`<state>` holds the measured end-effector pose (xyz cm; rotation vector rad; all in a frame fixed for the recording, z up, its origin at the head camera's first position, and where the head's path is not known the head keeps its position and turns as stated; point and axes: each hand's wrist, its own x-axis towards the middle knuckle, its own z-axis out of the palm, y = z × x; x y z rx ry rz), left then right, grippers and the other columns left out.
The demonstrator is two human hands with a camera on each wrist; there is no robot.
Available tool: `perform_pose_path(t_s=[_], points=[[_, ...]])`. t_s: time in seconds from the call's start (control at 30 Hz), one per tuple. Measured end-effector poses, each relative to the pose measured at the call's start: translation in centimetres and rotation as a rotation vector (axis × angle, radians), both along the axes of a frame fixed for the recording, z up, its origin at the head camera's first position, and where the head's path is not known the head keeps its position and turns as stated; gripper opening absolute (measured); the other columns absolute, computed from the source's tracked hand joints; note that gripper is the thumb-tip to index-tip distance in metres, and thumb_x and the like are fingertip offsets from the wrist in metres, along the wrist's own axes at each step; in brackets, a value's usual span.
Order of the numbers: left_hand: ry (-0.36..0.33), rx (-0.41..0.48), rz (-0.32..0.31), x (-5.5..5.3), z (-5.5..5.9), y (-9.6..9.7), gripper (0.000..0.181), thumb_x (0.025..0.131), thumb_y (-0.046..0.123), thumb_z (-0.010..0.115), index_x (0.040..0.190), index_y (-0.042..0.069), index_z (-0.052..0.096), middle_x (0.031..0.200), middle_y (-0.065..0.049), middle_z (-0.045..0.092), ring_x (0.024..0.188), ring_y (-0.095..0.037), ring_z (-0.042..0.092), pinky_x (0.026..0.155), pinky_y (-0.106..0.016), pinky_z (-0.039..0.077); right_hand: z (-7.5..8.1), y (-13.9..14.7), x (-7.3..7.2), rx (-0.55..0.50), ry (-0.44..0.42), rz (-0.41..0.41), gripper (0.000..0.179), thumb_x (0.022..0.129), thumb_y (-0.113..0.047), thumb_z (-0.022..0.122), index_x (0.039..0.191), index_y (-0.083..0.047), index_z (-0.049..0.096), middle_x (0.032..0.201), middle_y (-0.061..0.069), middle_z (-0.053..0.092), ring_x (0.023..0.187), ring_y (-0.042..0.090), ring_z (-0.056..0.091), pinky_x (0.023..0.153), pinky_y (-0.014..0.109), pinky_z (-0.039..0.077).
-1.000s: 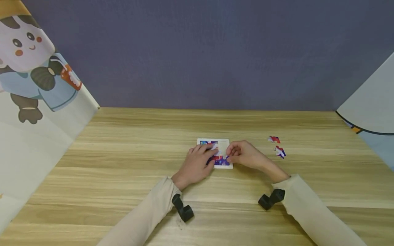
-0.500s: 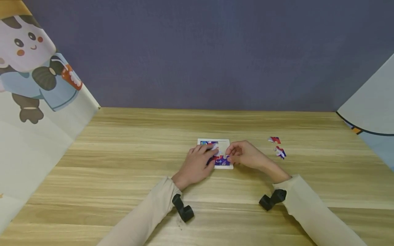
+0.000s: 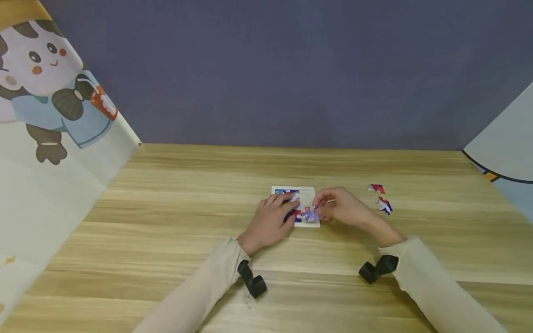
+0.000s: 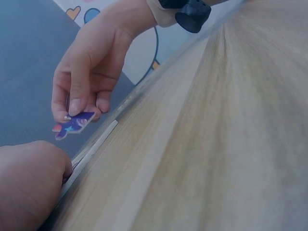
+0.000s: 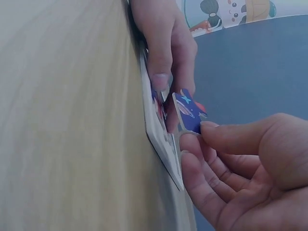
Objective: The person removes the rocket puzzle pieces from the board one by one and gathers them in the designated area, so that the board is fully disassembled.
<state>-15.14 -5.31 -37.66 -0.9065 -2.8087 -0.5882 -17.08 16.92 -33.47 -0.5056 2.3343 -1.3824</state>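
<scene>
A white-framed jigsaw puzzle board (image 3: 306, 189) lies on the wooden table, partly filled with purple, red and white pieces. My left hand (image 3: 270, 222) rests over its left side with fingers extended, hiding part of the picture. Between thumb and fingers, my right hand (image 3: 347, 209) pinches a purple puzzle piece (image 5: 188, 113) printed with a ringed planet. That piece is raised and tilted above the board's lower right corner, as both wrist views show. Pale bare base is visible at the board's upper right.
Two loose puzzle pieces, one red and white (image 3: 376, 188) and one purple, red and white (image 3: 384, 205), lie on the table right of the right hand. A dark blue panel (image 3: 291, 74) stands behind the table (image 3: 200, 185), with printed panels at both sides.
The purple piece, earlier lying flat in the board's lower right, is now lifted and tilted in my right hand. My left hand stays on the board. The head view has shifted slightly.
</scene>
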Motion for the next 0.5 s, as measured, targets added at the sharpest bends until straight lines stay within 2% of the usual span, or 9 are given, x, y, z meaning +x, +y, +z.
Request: perform_pose_path(t_s=[0.23, 0.5], points=[[-0.005, -0.003, 0.012, 0.1, 0.2, -0.2, 0.043, 0.095, 0.027, 0.049, 0.136, 0.015, 0.053, 0.142, -0.007, 0.048, 0.128, -0.025, 0.044, 0.102, -0.044, 0.038, 0.8, 0.5, 0.3, 0.030, 0.028, -0.012, 0.015, 0.088, 0.002, 0.059, 0.101, 0.009, 0.059, 0.093, 0.014, 0.058, 0.075, 0.013, 0.061, 0.066, 0.025, 0.055], [-0.012, -0.019, 0.007, 0.0, 0.1, 0.0, 0.044, 0.096, 0.029, 0.047, 0.137, 0.017, 0.052, 0.144, -0.006, 0.047, 0.129, -0.024, 0.043, 0.105, -0.044, 0.036, 0.8, 1.8, 0.8, 0.058, 0.049, -0.031, 0.016, 0.088, 0.000, 0.060, 0.101, 0.009, 0.059, 0.092, 0.014, 0.058, 0.073, 0.010, 0.061, 0.065, 0.025, 0.055]])
